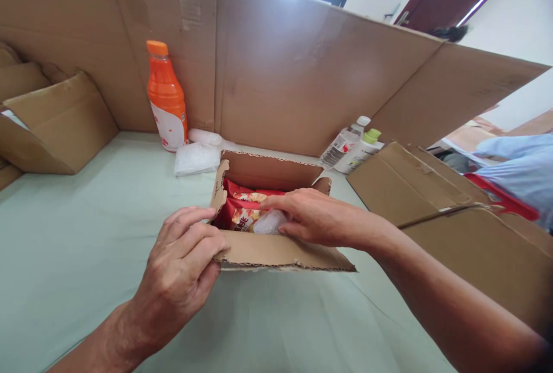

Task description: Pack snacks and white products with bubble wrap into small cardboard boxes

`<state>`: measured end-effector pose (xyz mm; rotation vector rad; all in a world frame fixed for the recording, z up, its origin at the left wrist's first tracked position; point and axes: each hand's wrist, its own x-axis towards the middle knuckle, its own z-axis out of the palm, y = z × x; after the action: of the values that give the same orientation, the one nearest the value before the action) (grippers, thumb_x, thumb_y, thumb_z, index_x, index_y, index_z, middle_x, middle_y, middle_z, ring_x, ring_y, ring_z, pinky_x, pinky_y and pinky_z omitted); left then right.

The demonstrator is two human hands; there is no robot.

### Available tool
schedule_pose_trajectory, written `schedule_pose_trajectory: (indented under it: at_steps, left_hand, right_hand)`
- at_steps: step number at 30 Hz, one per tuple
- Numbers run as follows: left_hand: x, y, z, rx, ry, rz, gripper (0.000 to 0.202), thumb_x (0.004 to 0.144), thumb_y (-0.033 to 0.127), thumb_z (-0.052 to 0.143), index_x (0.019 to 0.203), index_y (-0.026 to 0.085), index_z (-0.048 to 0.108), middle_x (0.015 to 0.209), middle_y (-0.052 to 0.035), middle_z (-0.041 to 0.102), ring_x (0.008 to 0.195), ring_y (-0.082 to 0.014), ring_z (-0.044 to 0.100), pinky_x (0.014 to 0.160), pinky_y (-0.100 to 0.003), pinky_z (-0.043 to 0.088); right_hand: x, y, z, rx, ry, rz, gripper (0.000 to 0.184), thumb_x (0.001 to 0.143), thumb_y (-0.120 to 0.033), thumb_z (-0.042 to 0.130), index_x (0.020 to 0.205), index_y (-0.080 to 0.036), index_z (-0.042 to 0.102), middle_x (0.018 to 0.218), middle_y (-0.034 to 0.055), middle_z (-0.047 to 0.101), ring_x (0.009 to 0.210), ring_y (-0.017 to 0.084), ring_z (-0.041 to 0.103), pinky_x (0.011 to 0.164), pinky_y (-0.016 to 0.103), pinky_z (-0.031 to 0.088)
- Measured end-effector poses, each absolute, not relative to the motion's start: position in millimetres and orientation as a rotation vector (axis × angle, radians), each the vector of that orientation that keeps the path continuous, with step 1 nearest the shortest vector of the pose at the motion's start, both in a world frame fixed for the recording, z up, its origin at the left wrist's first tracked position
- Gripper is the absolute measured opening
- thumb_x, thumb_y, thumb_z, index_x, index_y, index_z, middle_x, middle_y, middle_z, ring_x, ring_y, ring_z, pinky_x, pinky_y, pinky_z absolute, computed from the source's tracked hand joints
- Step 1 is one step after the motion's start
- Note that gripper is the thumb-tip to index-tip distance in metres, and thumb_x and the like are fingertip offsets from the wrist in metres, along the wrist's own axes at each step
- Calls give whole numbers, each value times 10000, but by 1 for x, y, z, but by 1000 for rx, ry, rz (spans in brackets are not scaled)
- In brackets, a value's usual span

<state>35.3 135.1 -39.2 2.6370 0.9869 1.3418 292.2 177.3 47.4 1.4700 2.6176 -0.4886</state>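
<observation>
A small open cardboard box (276, 249) stands in front of me on the pale green cloth. My left hand (179, 266) is closed on its near left corner, fingers over the flap's edge. Inside lie red snack packets (242, 214) with printed fronts. On top of them is a crumpled wad of translucent plastic wrap (270, 222), and my right hand (311, 216) reaches in from the right with its thumb and fingers around that wad. The right part of the box's inside is hidden under this hand.
An orange bottle (166, 99) and folded bubble wrap (197, 159) stand behind, left. Further right lean a clear bottle (343, 145) and a green-capped white bottle (360, 151). Cardboard boxes (479, 240) flank the right, another box (64, 122) the left. A tall cardboard wall (294, 68) closes the back.
</observation>
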Motion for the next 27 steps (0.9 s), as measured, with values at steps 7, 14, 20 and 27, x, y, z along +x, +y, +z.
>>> schedule_pose_trajectory:
  at_steps: [7,14,20,27]
  left_hand:
    - [37,136,-33,2616,994,1388,301,832,-72,550,968,194,581,900,-33,671,1132,-246,589,1008,-463,484]
    - [38,126,-39,2481,1175,1566,470,863,12,603,1291,198,548,1190,-89,636,1178,-226,602,1027,-393,512]
    - [25,116,-74,1968,1395,1369,557,911,194,599,1446,260,460,1360,-110,574,1175,-237,627,1020,-440,540]
    - [53,155,-106,1453,1223,1171,610,814,273,620,1403,206,475,1395,-123,579,1279,-272,578,1013,-436,540]
  right_hand:
    - [277,178,36,1423,2749,-541,349,805,-47,585,1014,-259,767,889,-3,763,793,184,672,700,264,428]
    - [321,141,47,1939,3127,-635,220,913,-222,607,1078,-247,749,1134,29,757,1015,190,698,904,308,530]
    - [379,83,-15,3238,2626,-490,232,850,-395,710,1001,-222,744,963,61,766,866,211,716,802,364,579]
    - [342,119,-90,2706,2547,-1106,454,851,-506,625,1146,-160,625,1110,120,738,804,210,686,706,358,579]
